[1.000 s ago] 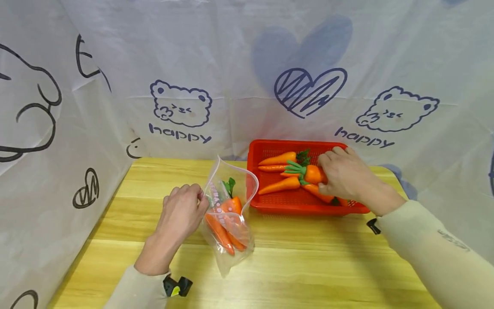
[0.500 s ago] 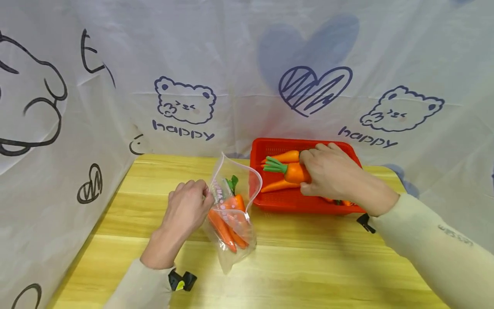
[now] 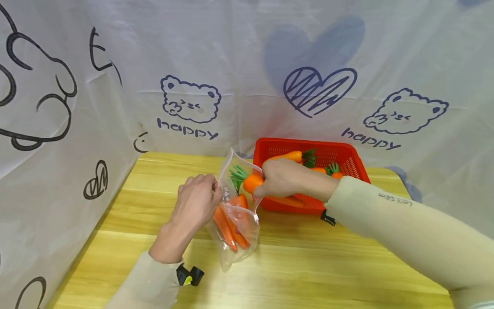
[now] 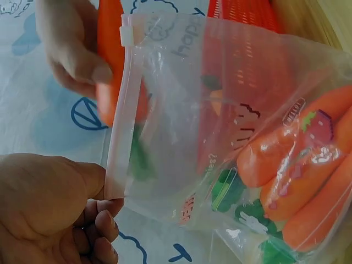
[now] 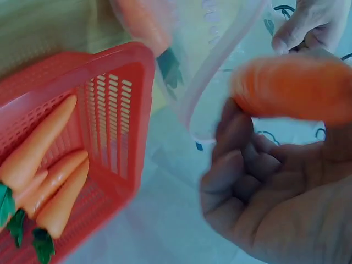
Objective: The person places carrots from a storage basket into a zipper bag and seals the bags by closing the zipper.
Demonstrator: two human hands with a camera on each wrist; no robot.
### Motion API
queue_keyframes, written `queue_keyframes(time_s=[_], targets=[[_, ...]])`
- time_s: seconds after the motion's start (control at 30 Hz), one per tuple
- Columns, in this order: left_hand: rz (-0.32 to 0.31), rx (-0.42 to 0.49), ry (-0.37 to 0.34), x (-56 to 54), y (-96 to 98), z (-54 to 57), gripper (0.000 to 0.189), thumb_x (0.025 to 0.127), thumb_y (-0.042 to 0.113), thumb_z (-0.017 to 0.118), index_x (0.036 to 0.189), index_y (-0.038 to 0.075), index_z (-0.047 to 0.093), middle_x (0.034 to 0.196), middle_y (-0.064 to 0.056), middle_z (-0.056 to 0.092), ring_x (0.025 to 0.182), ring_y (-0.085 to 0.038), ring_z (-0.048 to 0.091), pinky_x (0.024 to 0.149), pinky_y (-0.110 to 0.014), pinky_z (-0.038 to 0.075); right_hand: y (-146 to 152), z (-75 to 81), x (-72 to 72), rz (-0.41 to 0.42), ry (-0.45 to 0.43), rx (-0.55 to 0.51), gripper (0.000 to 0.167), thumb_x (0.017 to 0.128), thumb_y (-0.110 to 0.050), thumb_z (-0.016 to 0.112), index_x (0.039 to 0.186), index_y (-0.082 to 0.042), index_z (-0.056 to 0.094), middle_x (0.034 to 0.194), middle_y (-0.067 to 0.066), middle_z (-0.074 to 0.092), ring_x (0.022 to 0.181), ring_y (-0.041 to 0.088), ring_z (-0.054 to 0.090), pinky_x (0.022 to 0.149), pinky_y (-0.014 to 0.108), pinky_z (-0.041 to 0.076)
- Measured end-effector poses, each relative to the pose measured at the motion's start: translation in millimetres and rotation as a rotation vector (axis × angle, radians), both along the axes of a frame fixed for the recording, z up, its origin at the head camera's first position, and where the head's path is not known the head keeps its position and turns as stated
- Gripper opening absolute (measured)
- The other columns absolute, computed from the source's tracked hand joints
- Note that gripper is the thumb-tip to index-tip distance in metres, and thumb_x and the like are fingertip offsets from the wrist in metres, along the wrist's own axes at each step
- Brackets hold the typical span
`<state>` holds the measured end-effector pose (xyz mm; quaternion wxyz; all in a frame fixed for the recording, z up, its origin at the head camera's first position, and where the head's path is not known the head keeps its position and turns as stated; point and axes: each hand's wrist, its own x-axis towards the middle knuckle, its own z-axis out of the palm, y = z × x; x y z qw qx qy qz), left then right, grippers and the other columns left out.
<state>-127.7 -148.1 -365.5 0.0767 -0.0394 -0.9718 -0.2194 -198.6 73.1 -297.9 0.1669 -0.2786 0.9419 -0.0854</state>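
My left hand (image 3: 198, 201) pinches the rim of a clear zip bag (image 3: 251, 229) between thumb and fingers. The left wrist view shows several carrots (image 4: 308, 165) with green tops low inside the bag, and a white slider on its pink zip edge. At the bag's mouth my right hand (image 3: 283, 178) grips another carrot (image 3: 251, 183), its green top pointing left into the opening. In the right wrist view this held carrot (image 5: 291, 88) is blurred, with my fingers curled below it.
Right of the bag stands a red plastic basket (image 3: 359, 167) with slotted sides, holding several carrots (image 5: 41, 143). A white cloth with drawings (image 3: 247, 64) hangs behind the wooden table (image 3: 308, 266). Black camera mounts (image 3: 190, 274) sit at both wrists.
My right hand has lifted a carrot out of the red basket and carried it left to the bag's mouth. The left hand keeps its pinch on the bag, and the head view has shifted slightly.
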Motion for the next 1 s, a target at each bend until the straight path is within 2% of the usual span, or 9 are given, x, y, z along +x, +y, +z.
queue_keyframes(time_s=[0.1,0.2,0.3,0.4,0.57,0.7,0.83,1.0], targets=[[-0.012,-0.009,0.012,0.5,5.0,1.7,0.016,0.099,0.019,0.06,0.086,0.01,0.062,0.082,-0.006,0.06,0.082,-0.031,0.054,0.071,-0.04,0.038,-13,-1.8,-7.5,-0.035,-0.115,0.022,0.041,0.083,-0.042,0.07,0.057,-0.02,0.047,0.055,-0.006,0.038,0.052,0.014,0.041,0.053,0.029,0.032],[-0.027,-0.011,0.019,2.2,11.1,3.5,0.017,0.1,0.02,0.06,0.086,0.011,0.061,0.08,-0.005,0.058,0.08,-0.03,0.054,0.07,-0.04,0.039,-24,-7.1,-15.1,-0.11,-0.218,-0.029,0.035,0.085,-0.039,0.072,0.066,-0.016,0.055,0.058,-0.004,0.047,0.051,0.016,0.048,0.051,0.026,0.036],[-0.04,-0.01,0.014,4.3,17.0,4.9,0.015,0.1,0.02,0.06,0.088,0.011,0.062,0.081,-0.005,0.058,0.08,-0.029,0.053,0.071,-0.04,0.039,-33,-16.7,-21.5,-0.196,-0.275,-0.086,0.031,0.085,-0.038,0.074,0.073,-0.012,0.062,0.062,0.0,0.057,0.052,0.018,0.056,0.048,0.025,0.041],[-0.054,0.001,0.0,6.7,21.4,5.9,0.013,0.101,0.019,0.06,0.09,0.012,0.062,0.081,-0.004,0.058,0.08,-0.028,0.052,0.072,-0.04,0.04,-42,-27.4,-24.6,-0.24,-0.275,-0.1,0.032,0.087,-0.039,0.075,0.079,-0.01,0.066,0.064,0.001,0.06,0.052,0.018,0.056,0.046,0.025,0.041],[-0.08,0.036,0.01,10.3,23.9,6.4,0.015,0.099,0.017,0.059,0.085,0.013,0.06,0.078,-0.003,0.056,0.077,-0.027,0.052,0.071,-0.04,0.041,-52,-43.1,-21.2,-0.221,-0.197,-0.131,0.025,0.091,-0.033,0.074,0.091,-0.009,0.068,0.071,0.001,0.059,0.062,0.018,0.058,0.055,0.026,0.045],[-0.101,0.056,-0.002,11.9,21.9,6.5,0.017,0.097,0.016,0.059,0.081,0.013,0.056,0.076,-0.003,0.054,0.076,-0.026,0.05,0.072,-0.039,0.041,-58,-56.5,-17.1,-0.189,-0.147,-0.132,0.018,0.092,-0.022,0.07,0.08,-0.01,0.063,0.066,0.0,0.052,0.059,0.017,0.053,0.054,0.027,0.042],[-0.127,0.085,-0.047,11.9,17.7,7.4,0.021,0.098,0.016,0.058,0.079,0.014,0.052,0.075,-0.003,0.051,0.077,-0.025,0.049,0.072,-0.038,0.039,-60,-71.8,-15.7,-0.16,-0.111,-0.133,0.032,0.09,-0.017,0.068,0.062,-0.014,0.054,0.057,-0.003,0.043,0.054,0.017,0.047,0.05,0.028,0.037],[-0.165,0.185,-0.108,12.4,12.9,10.4,0.021,0.102,0.015,0.057,0.081,0.014,0.053,0.076,-0.003,0.048,0.075,-0.021,0.05,0.067,-0.034,0.039,-59,-84.0,-16.0,-0.112,-0.084,-0.147,0.037,0.092,-0.02,0.068,0.06,-0.014,0.051,0.055,-0.004,0.041,0.053,0.016,0.046,0.051,0.027,0.037]])
